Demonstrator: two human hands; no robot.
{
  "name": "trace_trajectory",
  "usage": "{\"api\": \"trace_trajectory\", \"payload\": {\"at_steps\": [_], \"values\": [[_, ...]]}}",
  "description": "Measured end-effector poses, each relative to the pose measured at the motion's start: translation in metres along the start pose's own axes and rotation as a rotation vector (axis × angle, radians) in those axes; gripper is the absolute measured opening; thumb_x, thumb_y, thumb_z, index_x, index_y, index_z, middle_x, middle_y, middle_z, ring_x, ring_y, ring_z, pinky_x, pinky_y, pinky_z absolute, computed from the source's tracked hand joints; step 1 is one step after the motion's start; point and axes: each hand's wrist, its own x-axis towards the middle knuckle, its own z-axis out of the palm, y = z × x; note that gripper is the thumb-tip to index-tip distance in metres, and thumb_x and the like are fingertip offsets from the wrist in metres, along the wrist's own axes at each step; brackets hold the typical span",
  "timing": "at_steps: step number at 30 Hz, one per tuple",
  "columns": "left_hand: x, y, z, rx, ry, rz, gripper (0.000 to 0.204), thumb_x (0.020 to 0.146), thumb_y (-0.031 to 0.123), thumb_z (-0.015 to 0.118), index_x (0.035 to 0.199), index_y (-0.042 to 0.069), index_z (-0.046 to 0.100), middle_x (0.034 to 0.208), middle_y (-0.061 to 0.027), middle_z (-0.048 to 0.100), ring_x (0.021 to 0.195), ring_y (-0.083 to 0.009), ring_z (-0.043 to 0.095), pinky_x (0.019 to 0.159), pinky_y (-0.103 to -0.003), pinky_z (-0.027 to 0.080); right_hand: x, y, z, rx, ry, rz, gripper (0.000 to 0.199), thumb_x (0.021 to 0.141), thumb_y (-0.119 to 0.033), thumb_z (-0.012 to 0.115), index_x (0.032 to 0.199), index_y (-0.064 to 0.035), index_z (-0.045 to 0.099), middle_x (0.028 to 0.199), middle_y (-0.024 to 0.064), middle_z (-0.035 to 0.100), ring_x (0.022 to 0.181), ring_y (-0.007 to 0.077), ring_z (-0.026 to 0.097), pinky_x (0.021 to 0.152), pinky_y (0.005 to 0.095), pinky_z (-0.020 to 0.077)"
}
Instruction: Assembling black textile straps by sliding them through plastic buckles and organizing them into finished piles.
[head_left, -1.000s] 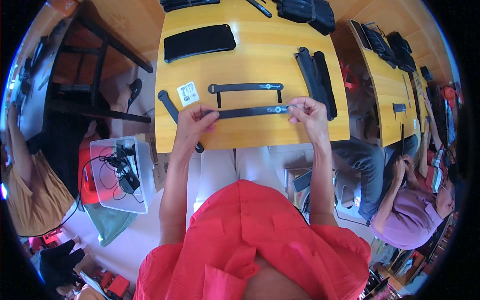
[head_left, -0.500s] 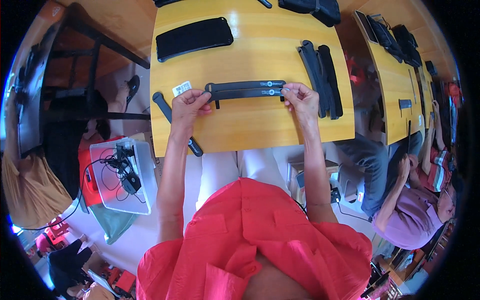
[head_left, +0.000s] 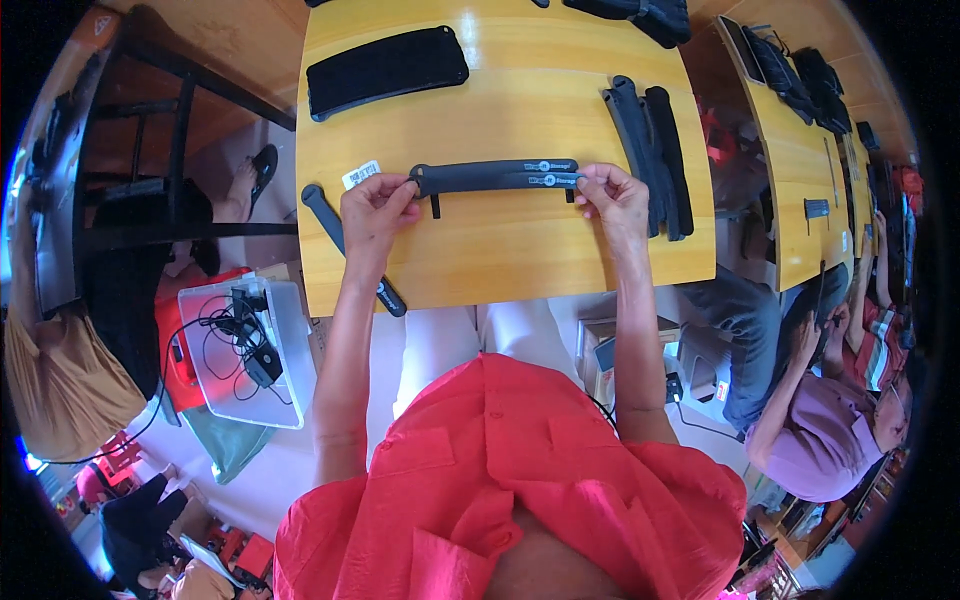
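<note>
Two dark grey straps (head_left: 480, 177) with white lettering near their right ends lie one along the other, stretched across the near part of the table. The left end of the nearer strap is pinched in my left hand (head_left: 385, 203), thumb against fingers. At the other end, my right hand (head_left: 608, 196) pinches its tip the same way. Two short black pegs (head_left: 436, 207) show below the straps, one near each end. Left of my left wrist, a single strap (head_left: 325, 215) lies slanted, partly hidden under my forearm. A white label (head_left: 361, 174) sits just behind my left hand.
On the yellow table (head_left: 480, 265) a black strap stack (head_left: 390, 72) lies at the back left and several straps (head_left: 648, 160) lie at the right. A clear bin (head_left: 245, 395) of cables stands lower left. A person in purple (head_left: 820, 430) sits at the right.
The gap between the two straps has narrowed, and the nearer one now lies closer against the other. Both hands keep their pinch; the right has shifted slightly to the right.
</note>
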Motion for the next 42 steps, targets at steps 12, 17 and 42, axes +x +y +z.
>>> {"api": "trace_trajectory", "payload": {"at_steps": [12, 17, 42], "values": [[0.004, -0.001, 0.007, 0.062, 0.099, -0.028, 0.009, 0.080, 0.006, 0.065, 0.086, 0.000, 0.062, 0.071, -0.0032, 0.061, 0.053, -0.0074, 0.055, 0.049, -0.020, 0.049, 0.010, 0.000, 0.002, -0.073, 0.062, -0.027, 0.008, 0.077, 0.001, 0.064, 0.085, 0.0002, 0.065, 0.062, 0.0008, 0.059, 0.051, 0.0037, 0.050, 0.041, 0.0164, 0.0353], [0.004, -0.001, 0.009, 0.049, 0.104, -0.022, 0.010, 0.080, 0.006, 0.065, 0.086, 0.000, 0.062, 0.070, -0.0030, 0.061, 0.052, -0.0077, 0.055, 0.048, -0.020, 0.048, 0.014, 0.006, 0.001, -0.046, 0.065, -0.023, 0.008, 0.076, 0.002, 0.065, 0.084, 0.0000, 0.063, 0.063, 0.0008, 0.060, 0.051, 0.0039, 0.052, 0.041, 0.0162, 0.0355], [0.006, -0.004, 0.013, 0.024, 0.169, -0.040, 0.009, 0.078, 0.003, 0.067, 0.084, -0.002, 0.061, 0.068, -0.0050, 0.061, 0.050, -0.0080, 0.055, 0.045, -0.019, 0.046, 0.017, 0.016, 0.004, 0.000, 0.111, -0.030, 0.008, 0.076, 0.004, 0.064, 0.084, 0.0021, 0.062, 0.067, 0.0030, 0.059, 0.052, 0.0054, 0.052, 0.042, 0.0180, 0.0419]]}}
